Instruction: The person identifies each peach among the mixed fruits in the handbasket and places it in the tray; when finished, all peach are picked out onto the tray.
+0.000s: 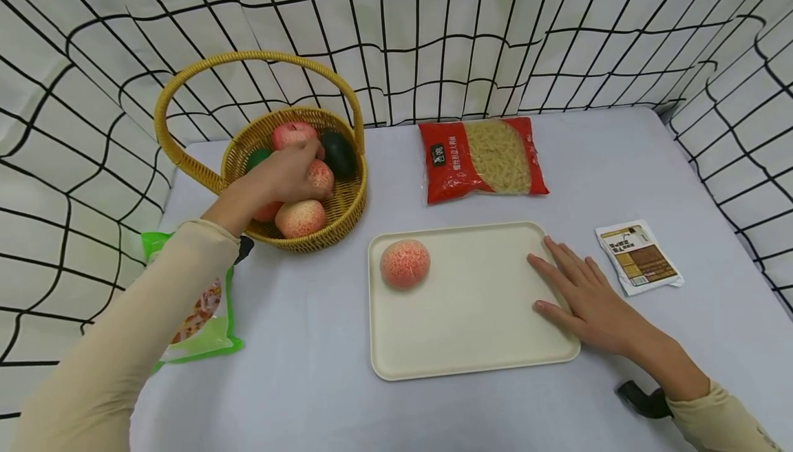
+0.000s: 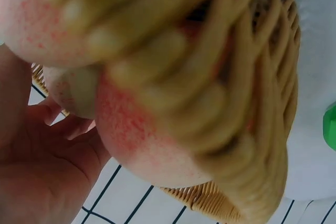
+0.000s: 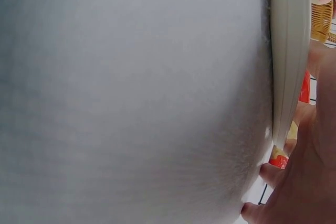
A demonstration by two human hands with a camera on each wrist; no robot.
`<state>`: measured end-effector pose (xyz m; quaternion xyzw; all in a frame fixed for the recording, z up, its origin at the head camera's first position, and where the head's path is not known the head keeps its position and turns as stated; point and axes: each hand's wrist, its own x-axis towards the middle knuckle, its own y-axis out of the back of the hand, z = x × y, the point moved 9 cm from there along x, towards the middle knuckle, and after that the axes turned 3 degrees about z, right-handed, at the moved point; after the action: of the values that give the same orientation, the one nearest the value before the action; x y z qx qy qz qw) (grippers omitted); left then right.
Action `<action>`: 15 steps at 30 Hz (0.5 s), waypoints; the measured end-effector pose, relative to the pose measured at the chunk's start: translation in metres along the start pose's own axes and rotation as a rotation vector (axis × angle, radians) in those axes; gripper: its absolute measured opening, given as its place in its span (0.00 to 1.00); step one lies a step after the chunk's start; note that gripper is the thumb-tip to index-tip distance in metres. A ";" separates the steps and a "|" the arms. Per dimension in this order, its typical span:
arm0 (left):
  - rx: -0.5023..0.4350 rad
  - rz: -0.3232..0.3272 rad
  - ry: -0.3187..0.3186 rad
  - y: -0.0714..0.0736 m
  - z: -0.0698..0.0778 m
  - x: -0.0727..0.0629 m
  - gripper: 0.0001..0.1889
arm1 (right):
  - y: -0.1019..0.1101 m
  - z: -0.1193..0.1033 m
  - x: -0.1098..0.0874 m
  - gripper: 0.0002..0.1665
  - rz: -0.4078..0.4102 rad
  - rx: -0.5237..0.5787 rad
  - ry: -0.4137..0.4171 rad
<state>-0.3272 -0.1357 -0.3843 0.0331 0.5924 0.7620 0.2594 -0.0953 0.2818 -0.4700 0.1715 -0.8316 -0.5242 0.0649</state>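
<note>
The left arm stretches forward to the wicker basket [image 1: 343, 221], and the left hand [image 1: 288, 171], with its back turned up, bends its fingers round a speckled peach [image 1: 321, 178], which lies inside among other fruits. The right hand [image 1: 597, 311] is grasping nothing: its fingers are spread and rest on the right edge of the cream tray [image 1: 477, 314], where another peach [image 1: 405, 264] sits near the upper left corner.
</note>
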 end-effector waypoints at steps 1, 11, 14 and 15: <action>-0.004 -0.006 0.004 -0.001 0.000 0.000 0.36 | 0.000 0.000 0.000 0.47 0.002 -0.001 0.001; -0.012 -0.072 -0.033 -0.006 0.003 -0.001 0.35 | 0.000 -0.001 0.000 0.47 -0.003 -0.002 -0.003; -0.015 -0.064 -0.054 -0.003 0.003 -0.004 0.35 | 0.000 -0.001 0.000 0.47 0.001 -0.003 0.001; -0.017 -0.057 -0.063 -0.001 0.004 -0.006 0.35 | 0.000 -0.001 0.000 0.47 0.004 -0.003 0.003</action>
<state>-0.3206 -0.1341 -0.3824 0.0379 0.5783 0.7578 0.2997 -0.0949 0.2812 -0.4695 0.1705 -0.8311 -0.5250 0.0672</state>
